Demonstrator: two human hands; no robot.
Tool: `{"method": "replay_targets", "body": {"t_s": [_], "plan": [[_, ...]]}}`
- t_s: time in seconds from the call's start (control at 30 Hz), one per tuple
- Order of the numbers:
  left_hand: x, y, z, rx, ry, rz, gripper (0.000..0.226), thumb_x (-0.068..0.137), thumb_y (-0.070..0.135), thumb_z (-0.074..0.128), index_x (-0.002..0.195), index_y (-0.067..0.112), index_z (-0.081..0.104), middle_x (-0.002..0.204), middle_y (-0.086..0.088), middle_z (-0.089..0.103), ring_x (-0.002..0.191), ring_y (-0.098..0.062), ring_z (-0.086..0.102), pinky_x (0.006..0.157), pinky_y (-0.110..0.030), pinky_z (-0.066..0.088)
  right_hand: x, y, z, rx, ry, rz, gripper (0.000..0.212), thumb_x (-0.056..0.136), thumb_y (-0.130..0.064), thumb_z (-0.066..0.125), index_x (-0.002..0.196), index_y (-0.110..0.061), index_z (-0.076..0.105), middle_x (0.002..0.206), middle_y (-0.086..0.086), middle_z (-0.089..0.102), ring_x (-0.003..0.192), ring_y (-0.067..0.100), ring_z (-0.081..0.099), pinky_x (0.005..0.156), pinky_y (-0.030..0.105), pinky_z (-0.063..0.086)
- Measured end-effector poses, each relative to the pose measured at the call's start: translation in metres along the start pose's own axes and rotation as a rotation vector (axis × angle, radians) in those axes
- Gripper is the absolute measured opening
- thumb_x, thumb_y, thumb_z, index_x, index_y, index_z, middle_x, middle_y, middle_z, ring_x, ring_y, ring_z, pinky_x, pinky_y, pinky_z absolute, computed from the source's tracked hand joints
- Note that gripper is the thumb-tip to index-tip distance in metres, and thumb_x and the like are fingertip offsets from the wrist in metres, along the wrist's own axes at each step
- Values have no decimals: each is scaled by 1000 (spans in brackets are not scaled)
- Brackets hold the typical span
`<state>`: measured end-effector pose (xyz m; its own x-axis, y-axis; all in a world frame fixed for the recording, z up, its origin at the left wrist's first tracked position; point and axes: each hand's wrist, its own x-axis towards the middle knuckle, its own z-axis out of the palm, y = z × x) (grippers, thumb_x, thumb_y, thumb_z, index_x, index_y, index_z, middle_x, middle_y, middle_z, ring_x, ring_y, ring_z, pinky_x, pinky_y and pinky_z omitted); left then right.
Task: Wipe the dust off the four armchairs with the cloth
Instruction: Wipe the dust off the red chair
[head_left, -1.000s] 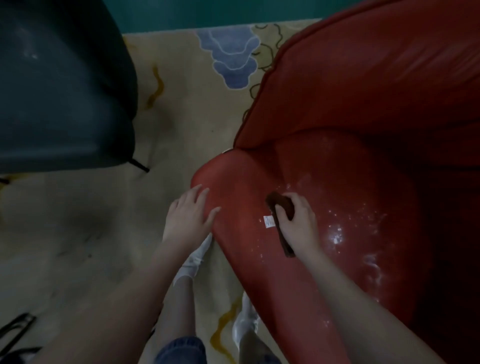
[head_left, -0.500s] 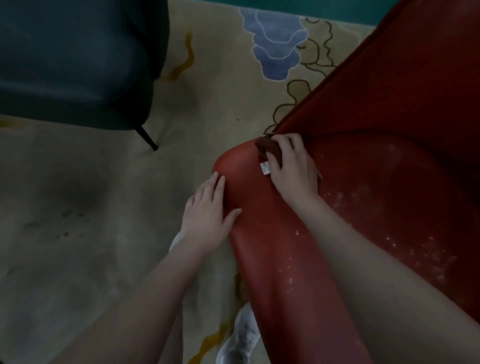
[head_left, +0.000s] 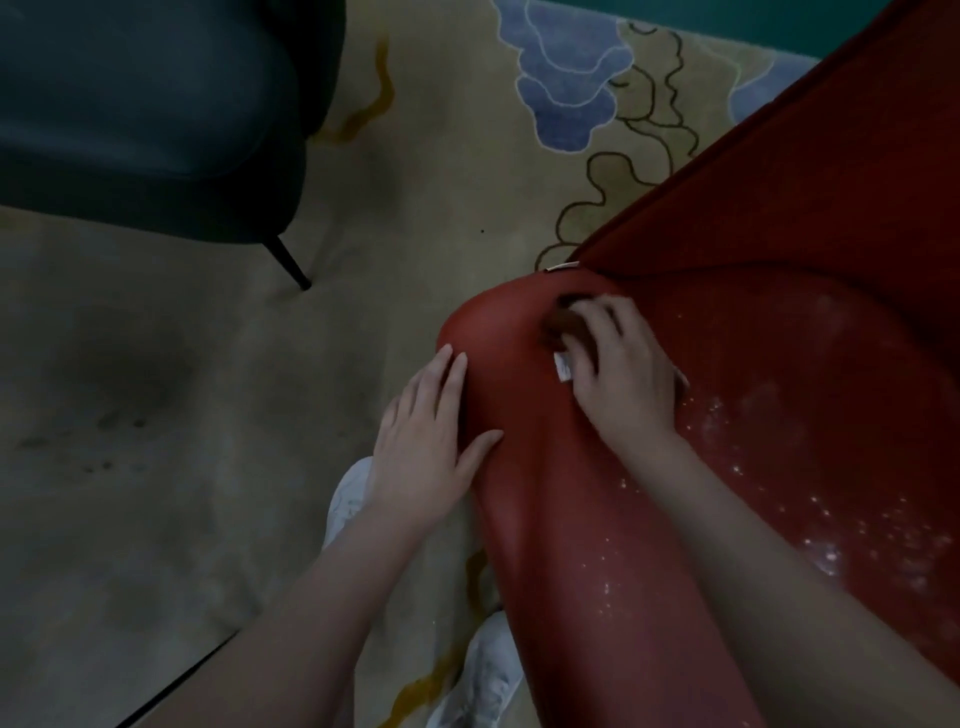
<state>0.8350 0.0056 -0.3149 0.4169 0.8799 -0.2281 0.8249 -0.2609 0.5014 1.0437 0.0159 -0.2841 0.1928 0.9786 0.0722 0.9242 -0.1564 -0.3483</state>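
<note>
While the left hand (head_left: 431, 431) rests flat, fingers straight, on the red armchair's (head_left: 524, 410) left flank, the right hand (head_left: 623, 374) grips the dark cloth (head_left: 561, 328) at the rounded far corner. The white dust (head_left: 826, 551) lies to the right and nearer, closest to the right hand.

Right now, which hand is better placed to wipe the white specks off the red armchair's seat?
Right. The right hand grips the cloth on the red armchair, beside the specks. The left hand rests flat on the chair's outer edge, holding nothing.
</note>
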Motion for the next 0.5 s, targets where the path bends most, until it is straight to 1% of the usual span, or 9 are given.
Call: {"method": "replay_targets", "body": {"t_s": [0.07,0.1,0.13,0.2,0.27,0.37,0.4,0.43,0.5], "plan": [[-1,-1,2,0,4,3,81,91,63,35,153,11,27,159,-6,28,141,-25,36,111,-44,37,22,-14,12,-1,61,139,27,92,-20,61,117,-11,64,116,10,60,102,32,61,79,39,49],[-1,-1,3,4,4,6,81,91,62,35,154,11,27,159,-6,28,141,-25,36,111,-44,36,29,-23,17,-10,56,135,26,91,-19,62,115,-11,64,115,10,60,101,32,60,78,40,50],[-1,-1,4,7,7,8,81,92,62,35,154,11,27,159,-6,28,141,-25,35,112,-43,35,31,-31,22,-17,36,78,24,90,-19,62,113,-11,64,113,10,60,98,32,60,76,41,51],[-1,-2,5,5,8,10,81,92,62,35,154,10,27,160,-6,26,142,-25,33,113,-41,32,23,-41,25,-9,-17,-115,24,89,-20,59,111,-12,65,109,8,62,91,30,59,70,41,52],[-1,-2,4,-1,3,16,82,91,62,35,154,10,27,160,-7,25,143,-25,32,114,-40,30,3,-38,19,29,-84,-284,27,90,-21,54,112,-12,66,110,6,64,88,29,60,67,40,54],[0,-2,3,-11,5,18,82,90,62,36,154,10,28,160,-7,27,144,-24,30,114,-40,29,-21,-14,3,17,-191,-419,32,90,-23,50,115,-10,66,114,7,64,88,30,61,69,41,55],[0,-2,2,-14,12,19,82,90,61,36,153,9,30,159,-7,28,143,-23,30,114,-41,30,-24,-3,-2,-1,-177,-397,34,89,-24,50,115,-9,65,115,8,63,90,31,61,71,41,55],[0,-2,0,-18,23,19,81,90,61,36,152,8,32,159,-7,28,143,-23,30,114,-41,30,-24,8,-7,-20,-127,-314,34,88,-24,51,115,-9,66,115,9,63,93,32,62,74,42,56],[4,3,-2,-23,50,27,79,92,59,36,151,7,34,159,-7,28,144,-22,29,115,-40,28,-17,21,-11,-39,12,-27,31,89,-21,57,116,-9,66,116,10,63,99,33,62,78,42,55]]}}
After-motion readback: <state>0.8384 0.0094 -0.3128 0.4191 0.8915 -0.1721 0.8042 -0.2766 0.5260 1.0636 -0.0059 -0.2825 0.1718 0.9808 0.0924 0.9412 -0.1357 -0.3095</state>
